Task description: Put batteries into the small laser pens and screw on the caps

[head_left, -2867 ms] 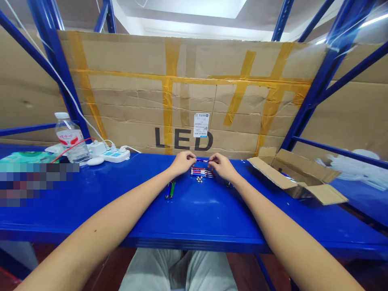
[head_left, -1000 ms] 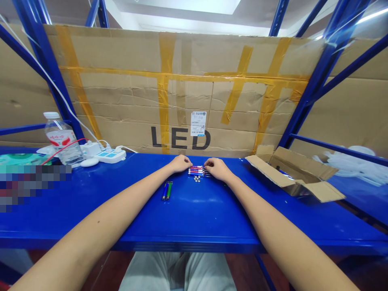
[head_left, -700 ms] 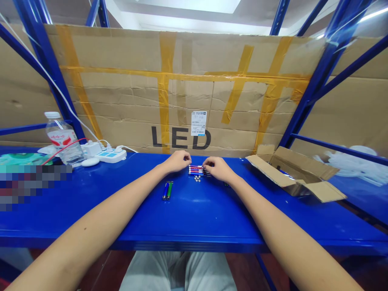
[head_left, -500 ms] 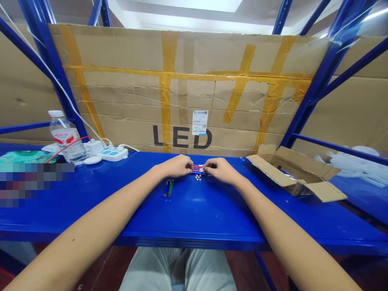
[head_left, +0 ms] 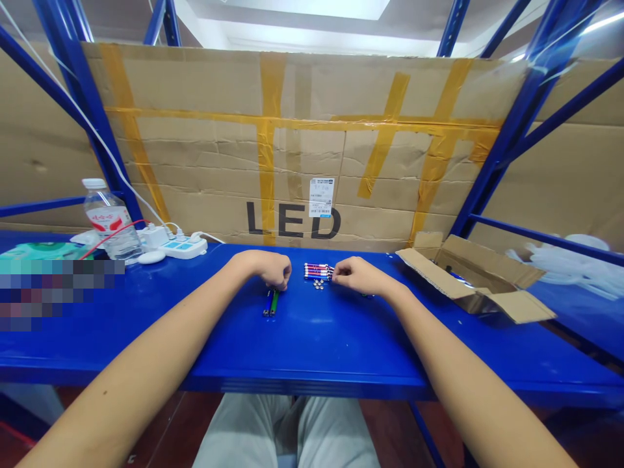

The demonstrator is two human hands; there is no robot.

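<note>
My left hand (head_left: 277, 270) is closed, knuckles up, over the far ends of a blue metal tube (head_left: 268, 304) and a green metal tube (head_left: 275, 303) lying side by side. Its fingertips are hidden, so any grip on them cannot be made out. To the right, several small shiny red, purple and blue tubes (head_left: 316, 272) lie in a neat row. My right hand (head_left: 358, 276) has its fingers pinched together at the right ends of this row; what they hold, if anything, is unclear. Just in front of the row sit several small silver discs (head_left: 318, 285).
An open cardboard box (head_left: 468, 279) with blue items inside stands at the right. At the left are a water bottle (head_left: 112, 221), a white power strip (head_left: 182, 246) and cables. A large taped cardboard sheet (head_left: 214, 162) closes off the back of the blue table (head_left: 312, 351).
My left hand has left the row of tubes and moved left to the blue and green pair. My right hand stays by the row's right end, slightly further right.
</note>
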